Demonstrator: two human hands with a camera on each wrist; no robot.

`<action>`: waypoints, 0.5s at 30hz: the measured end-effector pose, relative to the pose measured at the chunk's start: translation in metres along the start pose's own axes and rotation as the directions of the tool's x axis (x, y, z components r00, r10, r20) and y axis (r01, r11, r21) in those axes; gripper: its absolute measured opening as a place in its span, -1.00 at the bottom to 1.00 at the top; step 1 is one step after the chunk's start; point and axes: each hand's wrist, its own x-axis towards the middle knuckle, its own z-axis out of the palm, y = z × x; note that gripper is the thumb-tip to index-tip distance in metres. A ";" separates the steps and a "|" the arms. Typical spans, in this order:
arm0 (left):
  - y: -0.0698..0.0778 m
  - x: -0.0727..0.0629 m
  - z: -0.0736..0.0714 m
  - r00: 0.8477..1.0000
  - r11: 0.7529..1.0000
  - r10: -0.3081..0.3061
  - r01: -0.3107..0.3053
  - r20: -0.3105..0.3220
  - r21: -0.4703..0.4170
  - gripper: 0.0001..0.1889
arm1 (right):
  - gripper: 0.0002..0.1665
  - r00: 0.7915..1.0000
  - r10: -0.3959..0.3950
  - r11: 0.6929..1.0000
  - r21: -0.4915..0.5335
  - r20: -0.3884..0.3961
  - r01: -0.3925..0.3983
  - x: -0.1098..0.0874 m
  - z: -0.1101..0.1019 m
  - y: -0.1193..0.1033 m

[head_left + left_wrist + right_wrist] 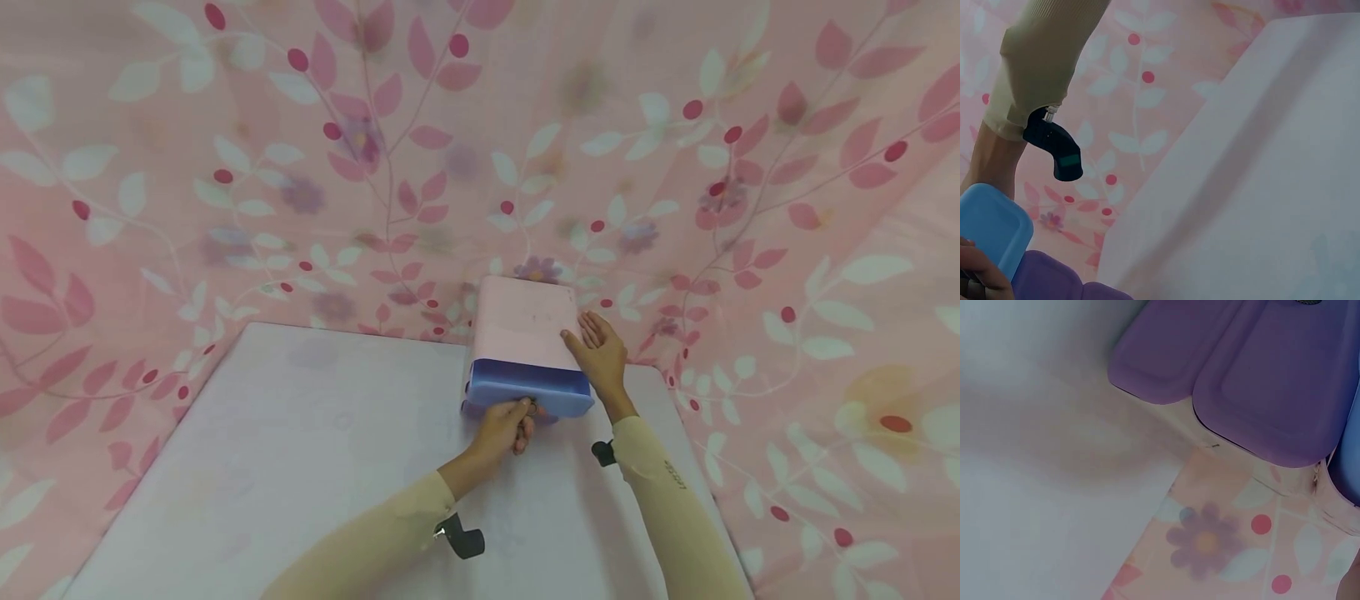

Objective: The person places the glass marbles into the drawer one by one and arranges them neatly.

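A small pink drawer cabinet (525,321) stands at the far edge of the table, its blue top drawer (562,403) pulled partway out. My left hand (498,429) pinches the dark round knob (533,408) at the front of that drawer between thumb and fingers. Against the cabinet's right side rests my right hand (602,354), fingers extended and thumb near the top edge. Below the blue drawer are purple drawers, and the right wrist view shows a large purple drawer front (1272,394) beside another purple one (1160,350), both closed.
The cabinet stands on a white table (330,433). Behind and around it hangs a pink cloth (420,167) printed with leaves and flowers. Black camera mounts (465,537) stick out from both wrists beneath the beige sleeves (367,533).
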 end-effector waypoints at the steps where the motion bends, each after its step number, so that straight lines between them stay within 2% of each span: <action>1: 0.000 0.002 0.000 1.000 1.000 0.000 0.000 -0.003 0.001 -0.60 | -0.13 1.000 -0.002 1.000 0.002 0.005 0.002 0.000 -0.001 0.001; 3: 0.001 0.007 0.000 1.000 1.000 0.002 -0.002 -0.009 0.006 -0.61 | -0.13 1.000 -0.002 1.000 0.008 0.015 0.001 0.001 -0.002 0.002; 10: 0.005 0.023 -0.003 1.000 1.000 -0.008 0.008 -0.020 0.015 -0.57 | -0.19 0.998 -0.002 1.000 -0.007 0.055 0.002 -0.007 -0.004 -0.027; 15: 0.007 0.033 -0.004 0.999 1.000 -0.004 0.005 -0.040 0.019 -0.57 | -0.15 0.996 0.022 0.999 -0.040 0.083 -0.018 0.002 -0.007 -0.016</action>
